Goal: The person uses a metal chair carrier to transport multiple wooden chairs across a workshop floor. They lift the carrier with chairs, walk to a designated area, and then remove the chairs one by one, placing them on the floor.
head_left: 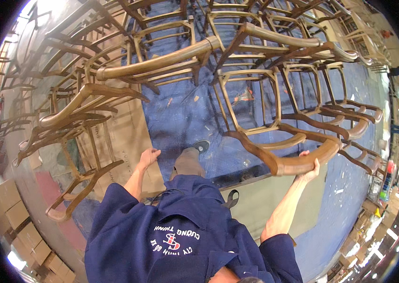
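Observation:
On the right, my right hand (310, 173) is wrapped round the curved back rail of a brown wooden chair frame (286, 165). The seat of this frame is an open rectangle through which the blue floor shows. My left hand (149, 156) hangs at my left side, fingers curled in, with nothing visible in it. It is apart from the chairs; nearest to it on the left is another wooden chair frame (88, 177) with a curved back.
Rows of similar chair frames (161, 59) stand ahead and to both sides. Blue sheeting (173, 113) and brown cardboard (131, 127) cover the floor. Cardboard boxes (17, 219) are stacked at the far left, and more boxes (350, 245) line the right side.

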Demonstrator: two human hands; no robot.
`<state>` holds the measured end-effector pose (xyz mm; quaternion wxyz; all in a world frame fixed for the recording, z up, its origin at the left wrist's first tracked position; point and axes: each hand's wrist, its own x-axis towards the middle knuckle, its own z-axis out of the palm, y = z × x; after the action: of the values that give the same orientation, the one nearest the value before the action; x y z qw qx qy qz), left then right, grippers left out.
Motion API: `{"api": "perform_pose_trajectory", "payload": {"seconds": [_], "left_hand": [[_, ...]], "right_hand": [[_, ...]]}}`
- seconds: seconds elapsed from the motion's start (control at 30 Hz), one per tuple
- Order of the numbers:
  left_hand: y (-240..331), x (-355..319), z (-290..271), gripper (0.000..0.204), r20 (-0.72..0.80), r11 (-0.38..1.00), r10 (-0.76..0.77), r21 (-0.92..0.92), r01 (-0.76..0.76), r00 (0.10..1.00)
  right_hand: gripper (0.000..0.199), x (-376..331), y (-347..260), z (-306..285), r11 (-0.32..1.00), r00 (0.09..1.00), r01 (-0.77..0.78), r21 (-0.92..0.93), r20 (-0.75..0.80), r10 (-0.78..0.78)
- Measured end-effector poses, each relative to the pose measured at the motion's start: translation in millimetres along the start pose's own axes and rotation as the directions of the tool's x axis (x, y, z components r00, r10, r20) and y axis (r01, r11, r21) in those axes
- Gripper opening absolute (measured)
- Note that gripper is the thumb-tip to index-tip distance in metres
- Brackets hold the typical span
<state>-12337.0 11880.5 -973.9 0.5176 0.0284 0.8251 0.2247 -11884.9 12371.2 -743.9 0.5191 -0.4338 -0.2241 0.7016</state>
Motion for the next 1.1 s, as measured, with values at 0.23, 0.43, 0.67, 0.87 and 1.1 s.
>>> {"api": "perform_pose_trajectory", "payload": {"seconds": [0.23,0.43,0.67,0.87,1.1], "left_hand": [[-53,-4,6,0.047,0.263,0.898,-0.24,0.425,0.11,0.935],[46,71,24,0.038,0.361,0.943,-0.035,0.321,-0.088,0.932],[239,127,88,0.047,0.622,0.733,0.024,0.521,-0.437,0.783],[290,87,187,0.045,0.664,0.544,0.175,0.551,-0.633,0.727],[218,4,246,0.055,0.784,0.468,0.108,0.502,-0.728,0.611]], "right_hand": [[0.053,18,42,-10,0.99,0.986,0.022,-0.142,-0.16,-0.045],[0.056,-33,45,-23,0.875,0.922,0.157,-0.458,-0.248,-0.296],[0.084,-274,157,-135,0.542,0.807,-0.324,-0.776,-0.525,-0.269],[0.07,-585,282,-183,0.723,0.119,-0.671,-0.164,-0.986,-0.113],[0.049,-852,279,-259,0.991,-0.506,0.135,0.02,-0.858,0.087]]}}
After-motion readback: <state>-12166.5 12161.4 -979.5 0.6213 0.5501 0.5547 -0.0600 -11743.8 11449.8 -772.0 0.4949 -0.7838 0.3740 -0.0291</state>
